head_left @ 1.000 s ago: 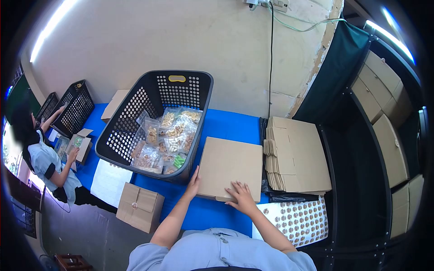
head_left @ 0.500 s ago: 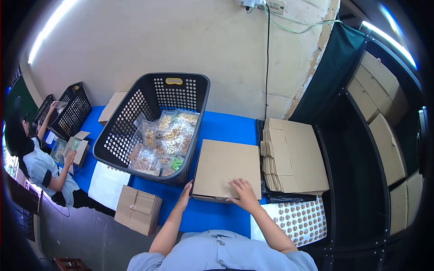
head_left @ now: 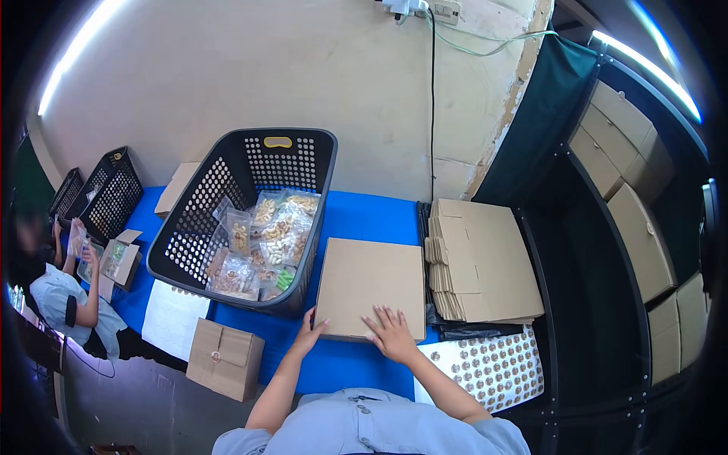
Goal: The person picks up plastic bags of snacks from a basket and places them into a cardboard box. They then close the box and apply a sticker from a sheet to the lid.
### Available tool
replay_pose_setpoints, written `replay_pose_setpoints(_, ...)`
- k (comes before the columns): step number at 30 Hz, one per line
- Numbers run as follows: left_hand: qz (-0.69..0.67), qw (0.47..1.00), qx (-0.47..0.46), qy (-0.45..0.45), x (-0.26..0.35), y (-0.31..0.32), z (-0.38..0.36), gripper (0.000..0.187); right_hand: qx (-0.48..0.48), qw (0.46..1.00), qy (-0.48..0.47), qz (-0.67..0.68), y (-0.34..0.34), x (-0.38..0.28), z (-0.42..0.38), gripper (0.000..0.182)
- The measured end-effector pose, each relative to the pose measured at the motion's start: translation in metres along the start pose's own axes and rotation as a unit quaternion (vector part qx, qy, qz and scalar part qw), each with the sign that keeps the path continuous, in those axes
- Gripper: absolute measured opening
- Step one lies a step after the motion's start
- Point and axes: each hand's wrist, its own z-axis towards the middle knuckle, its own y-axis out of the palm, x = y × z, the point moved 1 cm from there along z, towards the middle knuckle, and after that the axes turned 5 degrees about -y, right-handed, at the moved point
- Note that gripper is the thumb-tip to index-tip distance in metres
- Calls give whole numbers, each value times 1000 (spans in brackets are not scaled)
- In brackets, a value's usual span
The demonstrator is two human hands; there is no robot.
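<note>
Since earlier, both hands slid nearer on flat brown cardboard box [head_left: 369, 284].

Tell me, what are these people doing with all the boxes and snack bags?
A person in a blue shirt presses both hands on a flat cardboard box on the blue table: the left hand at its near corner, the right hand flat on top. Beside it sit a black basket of snack bags, a stack of flat cardboard and a sticker sheet. Another person sits further left.
</note>
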Motion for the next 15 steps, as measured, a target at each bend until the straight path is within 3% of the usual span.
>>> replay_pose_setpoints(2,84,996,20,36,-10,1,4,72,-34,999,13,14,5,4,1,59)
replay_pose_setpoints(6,58,998,-9,29,-12,-2,7,75,-18,999,22,44,-8,-4,-4,58)
replay_pose_setpoints(9,87,996,-13,26,-10,-3,5,73,46,992,36,113,-1,-8,-21,46)
replay_pose_setpoints(11,81,995,-29,39,-7,0,2,72,160,968,52,188,7,-11,-45,32)
replay_pose_setpoints(12,90,995,-18,51,-10,0,3,71,224,960,60,158,-6,-17,-54,28)
replay_pose_setpoints(13,98,993,-6,63,-11,1,3,71,225,960,62,157,-4,-14,-66,28)
replay_pose_setpoints(15,85,994,-4,66,-11,3,3,69,224,947,181,146,6,-6,-98,31)
